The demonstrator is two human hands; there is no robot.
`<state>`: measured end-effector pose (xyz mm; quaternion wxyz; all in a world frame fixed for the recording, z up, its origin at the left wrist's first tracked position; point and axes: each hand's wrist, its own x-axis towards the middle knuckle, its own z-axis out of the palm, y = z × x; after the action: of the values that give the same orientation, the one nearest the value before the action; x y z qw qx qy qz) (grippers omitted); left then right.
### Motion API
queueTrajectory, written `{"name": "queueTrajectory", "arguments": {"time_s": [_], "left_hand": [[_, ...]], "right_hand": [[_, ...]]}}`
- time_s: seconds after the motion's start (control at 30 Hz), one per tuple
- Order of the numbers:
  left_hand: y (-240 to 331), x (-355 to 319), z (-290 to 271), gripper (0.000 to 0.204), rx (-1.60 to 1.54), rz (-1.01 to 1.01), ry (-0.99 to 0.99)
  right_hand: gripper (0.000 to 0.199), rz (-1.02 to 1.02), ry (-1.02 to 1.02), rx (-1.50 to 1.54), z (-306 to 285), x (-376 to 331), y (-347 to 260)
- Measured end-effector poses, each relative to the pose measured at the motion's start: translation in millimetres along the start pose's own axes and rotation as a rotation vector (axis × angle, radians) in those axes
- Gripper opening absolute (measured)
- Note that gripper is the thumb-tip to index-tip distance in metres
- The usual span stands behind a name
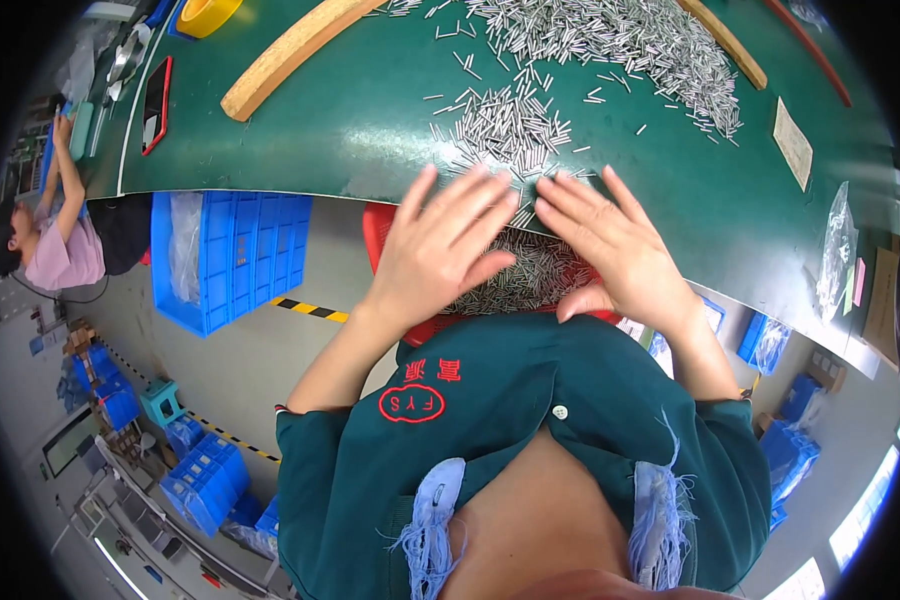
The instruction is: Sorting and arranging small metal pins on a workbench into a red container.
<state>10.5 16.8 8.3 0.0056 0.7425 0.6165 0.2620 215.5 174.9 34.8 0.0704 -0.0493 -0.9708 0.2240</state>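
Many short, silvery metal pins lie on the green tabletop, with a small heap (pixel 510 125) just beyond my fingertips and a larger pile (pixel 610 40) farther back. My left hand (pixel 435 250) rests palm down at the table's front edge, fingers stretched and touching the near side of the small heap. Beside it, my right hand (pixel 615 245) lies the same way, its fingers spread toward the heap. Below the edge, between my hands and my body, a red basket (pixel 378 225) holds a mass of the same pins (pixel 530 280). Some pins show between my two hands.
A curved wooden bar (pixel 290 55) lies at the left of the pins and another bar (pixel 725 40) at the right. A red-edged phone (pixel 157 105), yellow tape roll (pixel 208 15), paper slip (pixel 792 145) and plastic bag (pixel 837 250) surround them. Blue crates (pixel 255 255) stand lower left; a person (pixel 65 240) sits far left.
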Motion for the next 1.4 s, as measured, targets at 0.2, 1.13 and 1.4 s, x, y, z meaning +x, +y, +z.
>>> {"name": "queueTrajectory", "arguments": {"time_s": [0.2,1.13,1.4], "left_hand": [[-9.8,-5.2,1.4,0.063,-0.047,-0.128,-0.048],[-13.6,9.6,-6.8,0.067,0.021,-0.093,-0.013],[-17.1,16.8,-3.5,0.077,0.006,-0.094,-0.101]], "right_hand": [[0.098,0.017,-0.002,-0.028,6.8,7.8,6.0],[0.094,-0.077,0.044,-0.013,-2.1,17.4,15.1],[0.096,0.044,-0.010,-0.085,5.0,17.3,16.4]]}}
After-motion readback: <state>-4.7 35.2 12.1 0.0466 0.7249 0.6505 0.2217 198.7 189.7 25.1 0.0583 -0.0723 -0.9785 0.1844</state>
